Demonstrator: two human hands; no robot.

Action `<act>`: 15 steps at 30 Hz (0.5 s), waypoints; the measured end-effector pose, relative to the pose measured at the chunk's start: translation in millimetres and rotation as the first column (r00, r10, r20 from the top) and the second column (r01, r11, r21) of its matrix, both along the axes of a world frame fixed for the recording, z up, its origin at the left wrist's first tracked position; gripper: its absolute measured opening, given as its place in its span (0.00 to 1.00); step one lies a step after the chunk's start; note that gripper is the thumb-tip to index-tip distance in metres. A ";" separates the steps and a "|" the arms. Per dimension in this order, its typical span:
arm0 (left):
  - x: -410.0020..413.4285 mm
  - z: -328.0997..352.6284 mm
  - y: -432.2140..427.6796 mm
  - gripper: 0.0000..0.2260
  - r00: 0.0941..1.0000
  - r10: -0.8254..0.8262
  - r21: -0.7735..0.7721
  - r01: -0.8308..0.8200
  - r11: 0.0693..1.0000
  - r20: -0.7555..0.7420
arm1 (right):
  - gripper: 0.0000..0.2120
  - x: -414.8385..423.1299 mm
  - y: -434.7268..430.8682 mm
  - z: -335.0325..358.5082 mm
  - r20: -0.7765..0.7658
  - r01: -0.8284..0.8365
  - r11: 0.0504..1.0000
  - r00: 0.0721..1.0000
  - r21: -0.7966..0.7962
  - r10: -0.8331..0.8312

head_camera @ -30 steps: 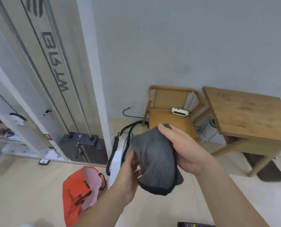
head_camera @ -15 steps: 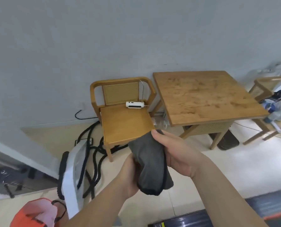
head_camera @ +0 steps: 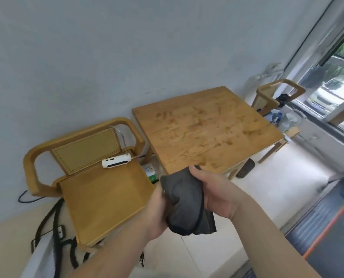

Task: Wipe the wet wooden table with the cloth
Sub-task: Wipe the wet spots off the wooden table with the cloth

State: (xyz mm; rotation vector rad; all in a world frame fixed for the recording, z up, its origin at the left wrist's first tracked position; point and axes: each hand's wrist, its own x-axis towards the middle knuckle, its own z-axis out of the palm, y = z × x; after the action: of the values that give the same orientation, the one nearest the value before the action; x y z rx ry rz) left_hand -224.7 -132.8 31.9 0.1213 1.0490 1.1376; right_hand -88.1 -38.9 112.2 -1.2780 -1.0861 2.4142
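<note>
Just a second earlier the view had faced a white frame and an orange bag on the floor, with only a corner of the wooden table [head_camera: 205, 129] at the right edge; by this moment it had swung round so the whole square tabletop lay ahead, slightly right of centre and against the far wall. Dark, blotchy patches spread over its surface, which I took to be the wet. That turn suggested the person was closing on the table, with no wiping yet begun.

The dark grey cloth [head_camera: 185, 203] remained bunched between both hands, held in the air in front of the body. The left hand [head_camera: 157, 209] was wrapped around its left side, fingers curled in behind the fabric. The right hand [head_camera: 213, 193] gripped the right side, its thumb pressed over the top fold, and a loose corner hung below the hands. The cloth overlapped the table's near edge in the picture but touched nothing; it sat nearer than the tabletop, so it would need to go forward and down to meet the wood.

Left of the table stood a wooden armchair [head_camera: 99, 183] with a small white device [head_camera: 116, 161] on its seat, and black cables [head_camera: 54, 233] trailed on the floor beneath. A second chair [head_camera: 275, 95] stood at the table's far right, by the window.
</note>
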 end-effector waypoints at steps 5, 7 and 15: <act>-24.2 -9.9 79.4 0.32 0.963 -0.206 0.038 0.216 0.976 -0.171 | 0.17 -4.9 77.6 -12.9 0.128 0.057 0.990 0.989 0.129 -0.074; -24.8 -12.1 94.6 0.27 0.868 -0.299 0.062 0.350 0.935 -0.396 | 0.16 -1.9 93.1 -17.3 0.213 0.008 0.982 0.976 0.189 -0.049; -25.6 -24.4 175.3 0.17 0.909 -0.083 0.018 0.099 0.995 -0.408 | 0.14 11.3 184.2 -65.8 0.249 -0.081 0.991 0.967 0.104 0.053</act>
State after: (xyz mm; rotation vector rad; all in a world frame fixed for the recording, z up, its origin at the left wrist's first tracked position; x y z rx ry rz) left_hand -250.4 42.5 7.5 0.4502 1.3748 1.0708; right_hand -76.8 145.3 46.5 -1.5556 -1.3309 2.2457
